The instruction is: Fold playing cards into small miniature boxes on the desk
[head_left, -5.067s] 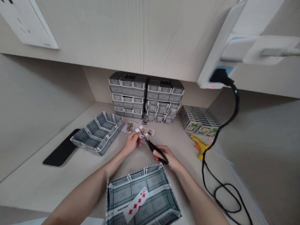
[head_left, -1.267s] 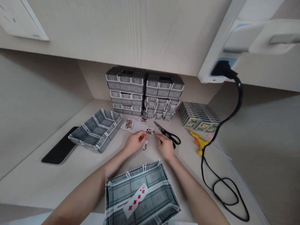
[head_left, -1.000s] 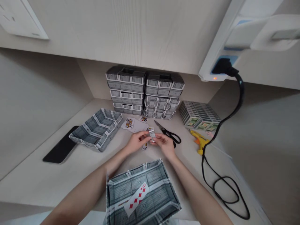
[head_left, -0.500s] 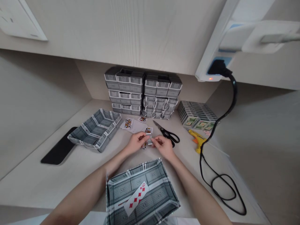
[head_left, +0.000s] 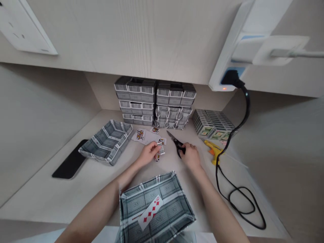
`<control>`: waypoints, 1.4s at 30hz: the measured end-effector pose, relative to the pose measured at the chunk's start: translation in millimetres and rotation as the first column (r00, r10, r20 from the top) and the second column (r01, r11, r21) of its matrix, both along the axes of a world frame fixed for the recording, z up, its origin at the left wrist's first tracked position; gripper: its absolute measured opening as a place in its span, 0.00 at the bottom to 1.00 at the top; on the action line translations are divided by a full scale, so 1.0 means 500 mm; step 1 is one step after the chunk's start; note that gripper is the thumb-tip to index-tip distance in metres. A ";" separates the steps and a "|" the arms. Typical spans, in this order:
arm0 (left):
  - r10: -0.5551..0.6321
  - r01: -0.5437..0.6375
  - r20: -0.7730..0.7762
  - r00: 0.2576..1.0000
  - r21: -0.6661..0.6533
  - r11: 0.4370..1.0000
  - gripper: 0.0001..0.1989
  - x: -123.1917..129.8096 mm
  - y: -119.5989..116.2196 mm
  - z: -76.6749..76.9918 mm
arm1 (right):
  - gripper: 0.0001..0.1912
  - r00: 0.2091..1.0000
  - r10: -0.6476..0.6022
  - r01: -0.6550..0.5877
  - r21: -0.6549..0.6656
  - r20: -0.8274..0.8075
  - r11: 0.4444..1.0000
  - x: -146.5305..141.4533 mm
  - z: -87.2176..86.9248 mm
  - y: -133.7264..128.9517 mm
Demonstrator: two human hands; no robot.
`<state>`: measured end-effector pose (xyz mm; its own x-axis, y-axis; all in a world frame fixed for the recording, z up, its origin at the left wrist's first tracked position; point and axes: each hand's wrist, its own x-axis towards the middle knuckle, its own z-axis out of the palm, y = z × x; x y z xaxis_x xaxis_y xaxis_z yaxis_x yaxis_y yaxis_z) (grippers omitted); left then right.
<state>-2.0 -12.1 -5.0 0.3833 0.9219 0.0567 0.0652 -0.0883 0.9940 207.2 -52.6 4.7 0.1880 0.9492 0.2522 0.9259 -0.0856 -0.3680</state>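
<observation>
My left hand [head_left: 149,152] pinches a small folded card piece [head_left: 161,149] at the middle of the desk. My right hand [head_left: 191,155] is closed round the handles of the black scissors [head_left: 176,141], whose blades point up and left. Loose playing cards [head_left: 149,137] lie just beyond my left hand, some face up. Nearest to me, between my forearms, a tray made of cards [head_left: 172,214] stands tilted, with a cut nine of diamonds strip [head_left: 151,212] inside it.
A second card tray [head_left: 107,141] and a black phone [head_left: 71,162] are at the left. Stacked card boxes [head_left: 136,98] stand at the back. Card packs [head_left: 214,123], a yellow glue gun [head_left: 215,150] and a looping black cable [head_left: 246,104] are at the right.
My right hand has let go of the small card piece, moved right and taken hold of the scissors. My left hand still holds the piece. The view has shifted slightly.
</observation>
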 end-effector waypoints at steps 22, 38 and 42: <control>0.030 -0.030 0.112 0.993 -0.002 1.000 0.18 -0.014 0.004 0.021 | 0.29 0.040 0.214 -0.443 0.174 -0.976 0.879 -0.053 0.054 -0.023; 0.175 -0.147 0.239 0.955 -0.129 0.981 0.19 -0.019 0.020 0.014 | 0.25 0.130 0.113 -0.686 -0.007 -0.985 0.728 -0.036 0.068 -0.035; 0.189 -0.157 0.265 0.945 -0.137 0.978 0.17 -0.019 0.021 0.012 | 0.25 0.077 0.123 -0.691 0.036 -0.989 0.722 -0.038 0.066 -0.038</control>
